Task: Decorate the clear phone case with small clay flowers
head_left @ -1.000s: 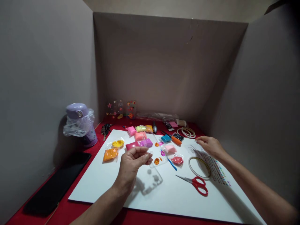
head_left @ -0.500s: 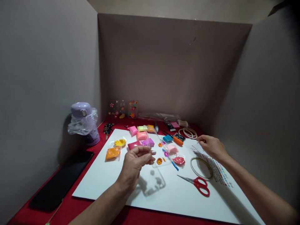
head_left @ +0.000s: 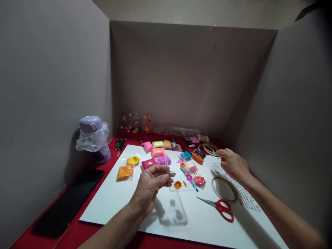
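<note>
My left hand [head_left: 151, 184] is closed on the left edge of a clear phone case [head_left: 181, 190], held tilted above the white board [head_left: 109, 197]. Small clay flowers show on the case, among them an orange flower [head_left: 177, 185] and a magenta flower [head_left: 189, 177]. Over the board's right side, my right hand [head_left: 232, 164] has its fingertips pinched together beside tape rings [head_left: 210, 148]. Whatever those fingertips hold is too small to make out. A sheet of coloured gems [head_left: 246, 195] lies below that hand.
Red-handled scissors [head_left: 224, 210] and a tape roll [head_left: 213, 188] lie on the board. Several clay packets [head_left: 157, 152] cluster behind the case. At left stand a purple bottle [head_left: 103, 152] and a black phone-like slab [head_left: 68, 202]. Grey panels [head_left: 192, 79] enclose the red-covered table.
The phone case has turned slightly in my left hand, so its flowers show more plainly and farther right. My right hand has shifted a little to the left, still pinched.
</note>
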A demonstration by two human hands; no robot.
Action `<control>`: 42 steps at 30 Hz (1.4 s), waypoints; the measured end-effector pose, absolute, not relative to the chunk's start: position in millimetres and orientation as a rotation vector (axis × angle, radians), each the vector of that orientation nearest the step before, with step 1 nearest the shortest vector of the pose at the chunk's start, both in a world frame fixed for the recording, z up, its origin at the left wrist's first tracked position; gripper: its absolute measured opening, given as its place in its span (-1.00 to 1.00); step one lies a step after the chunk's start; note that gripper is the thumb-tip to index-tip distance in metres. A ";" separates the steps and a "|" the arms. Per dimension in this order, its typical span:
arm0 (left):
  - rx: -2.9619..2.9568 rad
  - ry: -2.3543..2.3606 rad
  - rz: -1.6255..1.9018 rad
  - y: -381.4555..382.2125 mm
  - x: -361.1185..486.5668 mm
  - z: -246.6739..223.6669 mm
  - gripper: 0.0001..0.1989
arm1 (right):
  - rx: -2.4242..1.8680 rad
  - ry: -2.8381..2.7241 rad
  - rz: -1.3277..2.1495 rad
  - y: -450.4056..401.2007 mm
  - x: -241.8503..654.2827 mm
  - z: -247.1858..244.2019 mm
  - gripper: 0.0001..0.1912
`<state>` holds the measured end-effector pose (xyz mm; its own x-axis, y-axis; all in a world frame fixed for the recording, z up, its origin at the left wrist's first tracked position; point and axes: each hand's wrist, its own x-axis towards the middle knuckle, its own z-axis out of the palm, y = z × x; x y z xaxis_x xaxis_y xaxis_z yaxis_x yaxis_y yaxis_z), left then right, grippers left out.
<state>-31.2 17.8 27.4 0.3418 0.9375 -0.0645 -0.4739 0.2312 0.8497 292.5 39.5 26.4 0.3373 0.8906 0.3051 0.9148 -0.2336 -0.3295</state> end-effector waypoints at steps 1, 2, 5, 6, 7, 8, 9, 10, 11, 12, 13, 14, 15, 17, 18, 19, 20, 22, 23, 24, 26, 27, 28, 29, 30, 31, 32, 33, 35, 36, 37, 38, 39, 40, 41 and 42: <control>0.851 0.659 1.072 18.0 -31.1 27.2 -0.77 | -2.148 -1.563 -0.047 39.9 290.8 26.8 -0.71; 0.856 0.653 1.070 18.1 -31.0 27.0 -0.78 | -2.137 -1.539 -0.008 40.9 290.1 27.0 -0.74; 0.862 0.657 1.063 18.5 -31.1 26.6 -0.79 | -2.086 -1.446 0.194 45.4 294.1 25.6 -0.75; 0.862 0.659 1.061 18.5 -31.2 26.6 -0.78 | -2.055 -1.410 0.286 46.8 296.9 24.7 -0.72; 0.862 0.660 1.060 18.4 -31.2 26.8 -0.78 | -2.016 -1.372 0.379 47.7 299.9 23.7 -0.69; 0.863 0.661 1.060 18.3 -31.1 27.0 -0.78 | -1.973 -1.329 0.467 48.1 302.8 22.9 -0.64; 0.865 0.660 1.060 18.1 -30.9 27.3 -0.78 | -1.929 -1.285 0.545 48.0 305.5 22.2 -0.61; 0.865 0.661 1.060 18.1 -30.7 27.6 -0.78 | -1.888 -1.242 0.609 47.3 307.7 21.8 -0.58; 0.866 0.663 1.060 18.1 -30.5 27.8 -0.78 | -1.851 -1.203 0.661 46.3 309.3 21.7 -0.57; 0.869 0.664 1.059 18.2 -30.3 28.0 -0.78 | -1.817 -1.170 0.704 45.1 310.3 21.8 -0.57; 0.871 0.666 1.056 18.3 -30.1 28.1 -0.78 | -1.785 -1.143 0.736 43.9 310.7 22.0 -0.60; 0.873 0.666 1.056 18.5 -30.1 28.2 -0.78 | -1.752 -1.120 0.759 42.7 310.7 22.1 -0.64; 0.874 0.665 1.057 18.6 -30.1 28.2 -0.78 | -1.716 -1.102 0.774 41.7 310.3 22.2 -0.68; 0.872 0.663 1.059 18.5 -30.4 28.3 -0.78 | -1.639 -1.075 0.786 40.4 308.9 21.6 -0.71; 0.869 0.662 1.059 18.4 -30.6 28.4 -0.78 | -1.602 -1.063 0.784 40.2 308.0 21.1 -0.73; 0.866 0.663 1.060 18.3 -30.8 28.4 -0.78 | -1.566 -1.051 0.782 40.2 307.1 20.4 -0.77; 0.863 0.664 1.060 18.3 -30.9 28.4 -0.78 | -1.534 -1.041 0.782 40.5 306.3 19.7 -0.81; 0.857 0.667 1.059 18.4 -30.8 28.3 -0.77 | -1.483 -1.023 0.789 41.4 304.7 18.6 -0.85; 0.854 0.669 1.059 18.7 -30.6 28.1 -0.76 | -1.462 -1.016 0.800 41.9 304.0 18.5 -0.85; 0.851 0.669 1.058 18.9 -30.4 28.0 -0.76 | -1.444 -1.009 0.815 42.2 303.3 18.6 -0.85; 0.851 0.668 1.058 19.5 -30.0 27.7 -0.76 | -1.417 -1.002 0.852 42.4 302.1 19.9 -0.81; 0.852 0.668 1.059 19.6 -29.8 27.5 -0.76 | -1.409 -1.004 0.874 42.2 301.8 20.8 -0.77; 0.853 0.668 1.060 19.6 -29.8 27.4 -0.76 | -1.407 -1.012 0.895 41.9 301.6 21.7 -0.73; 0.854 0.669 1.061 19.5 -29.8 27.4 -0.76 | -1.413 -1.025 0.914 41.5 301.6 22.4 -0.69; 0.856 0.670 1.061 19.4 -29.9 27.3 -0.76 | -1.426 -1.039 0.928 41.2 301.8 22.7 -0.66; 0.858 0.670 1.060 19.2 -29.9 27.3 -0.77 | -1.442 -1.052 0.934 41.1 302.2 22.6 -0.64; 0.861 0.670 1.059 19.0 -30.0 27.2 -0.77 | -1.458 -1.062 0.931 41.2 302.7 22.0 -0.64; 0.862 0.671 1.058 18.9 -30.0 27.2 -0.77 | -1.468 -1.069 0.924 41.5 303.3 20.9 -0.65; 0.863 0.674 1.061 19.0 -29.9 27.1 -0.77 | -1.472 -1.079 0.908 42.9 304.7 17.9 -0.66; 0.862 0.675 1.064 19.2 -29.8 27.0 -0.77 | -1.471 -1.083 0.901 43.7 305.3 16.5 -0.67; 0.860 0.675 1.066 19.5 -29.7 26.9 -0.77 | -1.473 -1.087 0.895 44.4 305.7 15.4 -0.68; 0.858 0.675 1.068 19.8 -29.6 26.8 -0.77 | -1.477 -1.090 0.886 44.8 305.6 14.9 -0.69; 0.856 0.675 1.069 20.1 -29.5 26.7 -0.77 | -1.483 -1.092 0.876 44.8 304.7 15.1 -0.70; 0.855 0.676 1.070 20.4 -29.5 26.6 -0.77 | -1.489 -1.095 0.865 44.2 302.6 16.2 -0.71; 0.855 0.677 1.068 20.6 -29.5 26.4 -0.77 | -1.491 -1.099 0.857 42.9 299.0 18.1 -0.70; 0.854 0.676 1.064 20.7 -29.5 26.3 -0.77 | -1.489 -1.106 0.857 40.8 293.5 20.7 -0.69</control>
